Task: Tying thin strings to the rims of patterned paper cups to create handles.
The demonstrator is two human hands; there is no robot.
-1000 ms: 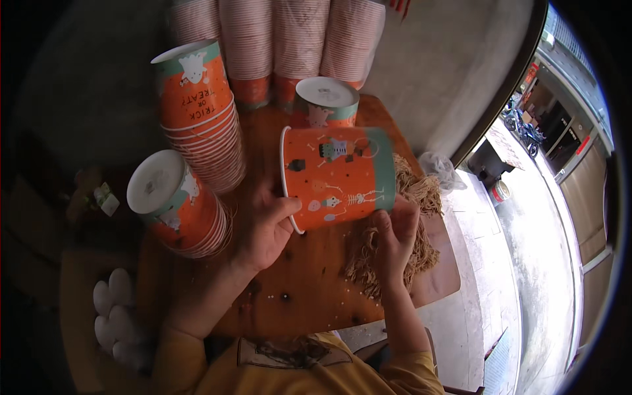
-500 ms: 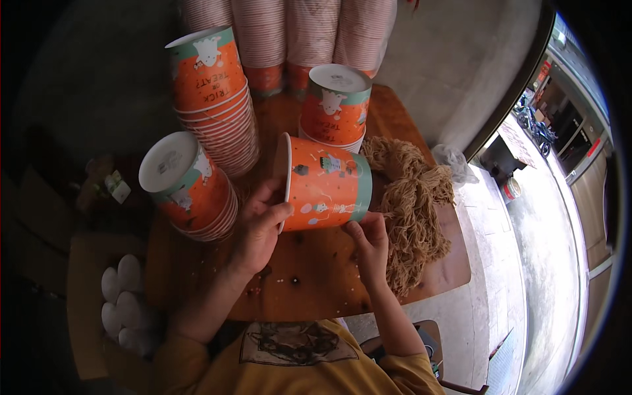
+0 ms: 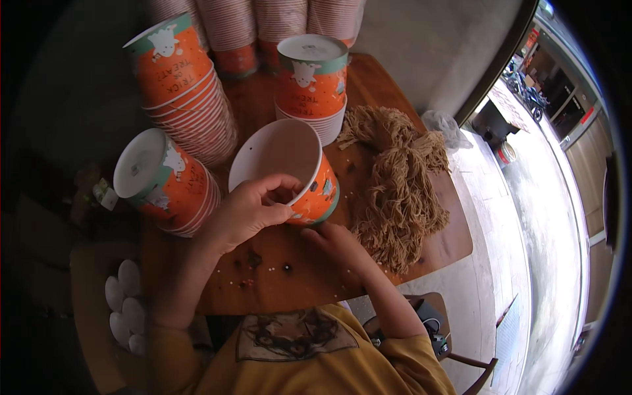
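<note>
From where I'm standing, that orange paper bucket (image 3: 328, 189) looks light for its bulk: thin card, I'd guess, stiff enough to keep its round shape but likely to dent if squeezed hard at mid-wall. The printed outside may be a little slick. The rolled rim seems the firmest place to take hold, with the green base edge a good second spot for steadying.

The left grip (image 3: 243, 214) has the rim pinched on the side nearest the person, thumb outside and fingers curled into the mouth. So the bucket lies just beyond that grip, tilted, its pale inside facing up. The right grip (image 3: 336, 243) is low beside the base; I can't tell whether its fingers touch the card or how far they are spread.

The bucket is over the middle of the desk (image 3: 263, 289), well in from the near edge. A shorter stack of buckets (image 3: 313, 85) stands behind it toward the far edge, and a bundle of brown cord (image 3: 405, 191) lies toward the right edge.
</note>
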